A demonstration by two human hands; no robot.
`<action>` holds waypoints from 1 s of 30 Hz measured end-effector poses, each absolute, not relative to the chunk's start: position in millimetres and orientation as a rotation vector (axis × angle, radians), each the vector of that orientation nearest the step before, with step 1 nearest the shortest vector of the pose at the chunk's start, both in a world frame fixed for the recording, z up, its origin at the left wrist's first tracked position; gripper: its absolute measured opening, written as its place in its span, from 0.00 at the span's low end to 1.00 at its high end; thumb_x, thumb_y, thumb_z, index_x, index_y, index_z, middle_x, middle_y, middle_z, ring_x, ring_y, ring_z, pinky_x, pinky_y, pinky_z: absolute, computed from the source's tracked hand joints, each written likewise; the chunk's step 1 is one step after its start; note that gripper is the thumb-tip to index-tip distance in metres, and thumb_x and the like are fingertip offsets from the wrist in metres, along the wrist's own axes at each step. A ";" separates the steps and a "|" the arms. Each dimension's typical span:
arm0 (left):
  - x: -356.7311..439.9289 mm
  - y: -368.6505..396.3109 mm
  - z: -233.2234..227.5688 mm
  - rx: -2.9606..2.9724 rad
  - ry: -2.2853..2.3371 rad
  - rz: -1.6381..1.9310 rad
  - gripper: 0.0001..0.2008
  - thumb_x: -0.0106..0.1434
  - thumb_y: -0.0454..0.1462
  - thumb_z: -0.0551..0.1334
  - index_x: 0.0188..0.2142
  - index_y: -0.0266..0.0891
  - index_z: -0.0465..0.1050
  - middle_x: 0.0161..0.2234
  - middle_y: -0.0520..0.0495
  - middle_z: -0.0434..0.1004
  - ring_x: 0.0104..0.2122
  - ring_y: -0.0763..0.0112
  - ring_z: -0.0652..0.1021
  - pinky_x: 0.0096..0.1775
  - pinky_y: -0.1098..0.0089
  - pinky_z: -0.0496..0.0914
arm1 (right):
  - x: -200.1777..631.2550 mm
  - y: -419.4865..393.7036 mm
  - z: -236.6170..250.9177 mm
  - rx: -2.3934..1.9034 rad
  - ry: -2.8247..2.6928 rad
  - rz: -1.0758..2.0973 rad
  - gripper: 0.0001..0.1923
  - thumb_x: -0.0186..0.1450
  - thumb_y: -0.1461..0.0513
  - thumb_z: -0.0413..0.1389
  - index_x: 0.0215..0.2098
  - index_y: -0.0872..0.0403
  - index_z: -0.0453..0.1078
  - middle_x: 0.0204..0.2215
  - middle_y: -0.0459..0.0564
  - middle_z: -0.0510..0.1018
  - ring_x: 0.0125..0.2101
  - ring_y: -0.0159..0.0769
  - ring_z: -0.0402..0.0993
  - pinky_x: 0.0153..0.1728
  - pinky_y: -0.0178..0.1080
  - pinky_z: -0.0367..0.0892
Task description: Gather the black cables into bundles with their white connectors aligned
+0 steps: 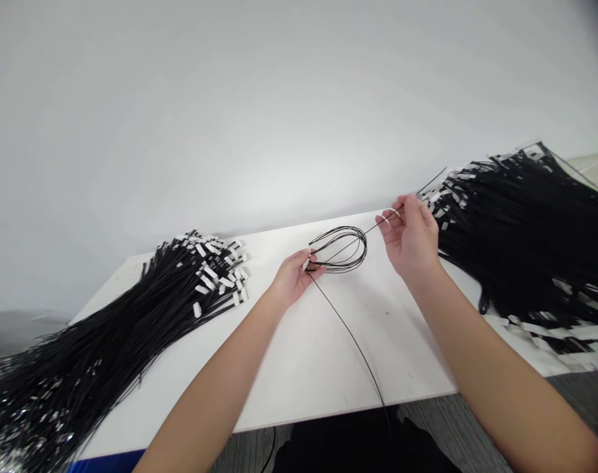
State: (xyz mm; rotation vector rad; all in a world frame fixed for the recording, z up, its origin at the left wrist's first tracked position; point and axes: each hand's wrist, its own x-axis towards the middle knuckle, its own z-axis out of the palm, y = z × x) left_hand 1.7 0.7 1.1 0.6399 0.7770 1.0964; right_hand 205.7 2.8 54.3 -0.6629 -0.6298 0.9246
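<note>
Head view, cable: your thin black cable (339,249) sits coiled in loops above the white worktop (299,368), between both hands, its tail trailing toward you.
Left hand: your left hand (293,277) pinches the coil at its white tag.
Right hand: your right hand (409,235) grips the straight strand between its fingertips.
Handling: likely light, springy and slick; hold where the loops cross.
Surroundings: cable piles left (131,328) and right (530,236).

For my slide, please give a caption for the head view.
Two hands, left hand and right hand, wind a black cable between cable piles.
</note>
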 end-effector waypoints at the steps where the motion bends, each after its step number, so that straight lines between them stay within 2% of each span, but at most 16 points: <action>1: 1.5 0.6 1.3 0.646 0.779 1.084 0.08 0.55 0.36 0.62 0.34 0.33 0.70 0.26 0.49 0.66 0.24 0.78 0.69 0.38 0.62 0.73 | 208.1 4.2 54.8 -0.645 -0.585 0.941 0.13 0.54 0.52 0.58 0.29 0.52 0.67 0.26 0.39 0.68 0.24 0.22 0.68 0.31 0.32 0.71; 4: 0.4 0.8 1.9 0.670 0.785 1.010 0.08 0.54 0.36 0.62 0.34 0.34 0.69 0.25 0.50 0.65 0.23 0.78 0.69 0.33 0.64 0.73 | 211.4 5.9 55.4 -0.661 -0.540 0.976 0.14 0.53 0.52 0.59 0.32 0.51 0.67 0.26 0.39 0.68 0.22 0.20 0.67 0.25 0.28 0.68; 8: -0.8 1.1 3.0 0.676 0.807 0.966 0.09 0.54 0.37 0.62 0.34 0.34 0.69 0.25 0.51 0.63 0.22 0.78 0.69 0.25 0.71 0.71 | 211.6 2.2 56.8 -0.803 -0.657 0.987 0.16 0.50 0.56 0.62 0.36 0.51 0.69 0.23 0.40 0.69 0.17 0.20 0.62 0.15 0.27 0.58; 12: 0.0 0.8 4.2 0.670 0.807 0.983 0.09 0.53 0.36 0.62 0.34 0.34 0.68 0.25 0.51 0.64 0.22 0.78 0.69 0.24 0.73 0.69 | 206.5 -7.1 57.2 -0.992 -0.975 0.995 0.11 0.49 0.58 0.62 0.29 0.55 0.72 0.18 0.41 0.68 0.14 0.20 0.55 0.13 0.29 0.49; 15: 0.7 1.0 3.8 0.668 0.795 0.997 0.09 0.53 0.37 0.63 0.34 0.34 0.68 0.25 0.51 0.64 0.22 0.78 0.69 0.24 0.73 0.69 | 196.4 -15.2 54.4 -1.132 -1.366 0.990 0.10 0.50 0.57 0.60 0.25 0.56 0.72 0.18 0.43 0.69 0.16 0.22 0.56 0.16 0.30 0.51; 19: 0.3 1.7 2.4 0.668 0.788 1.001 0.09 0.53 0.37 0.63 0.34 0.35 0.68 0.25 0.51 0.64 0.22 0.77 0.70 0.25 0.71 0.69 | 183.9 -20.6 48.1 -1.266 -1.677 0.804 0.09 0.52 0.57 0.57 0.22 0.55 0.72 0.19 0.44 0.70 0.18 0.24 0.57 0.19 0.31 0.54; 23: -0.7 1.9 1.6 0.668 0.769 0.993 0.09 0.53 0.37 0.63 0.33 0.35 0.68 0.25 0.51 0.64 0.22 0.77 0.70 0.25 0.71 0.69 | 182.0 -20.0 44.3 -1.299 -1.731 0.704 0.08 0.53 0.58 0.55 0.22 0.54 0.71 0.19 0.43 0.70 0.19 0.25 0.59 0.21 0.31 0.55; 30: -1.3 2.2 0.9 0.639 0.745 0.985 0.09 0.54 0.37 0.62 0.33 0.35 0.68 0.25 0.51 0.64 0.22 0.77 0.70 0.26 0.71 0.69 | 182.8 -20.5 44.7 -1.318 -1.757 0.708 0.08 0.53 0.58 0.54 0.22 0.53 0.71 0.19 0.43 0.70 0.19 0.25 0.58 0.21 0.31 0.55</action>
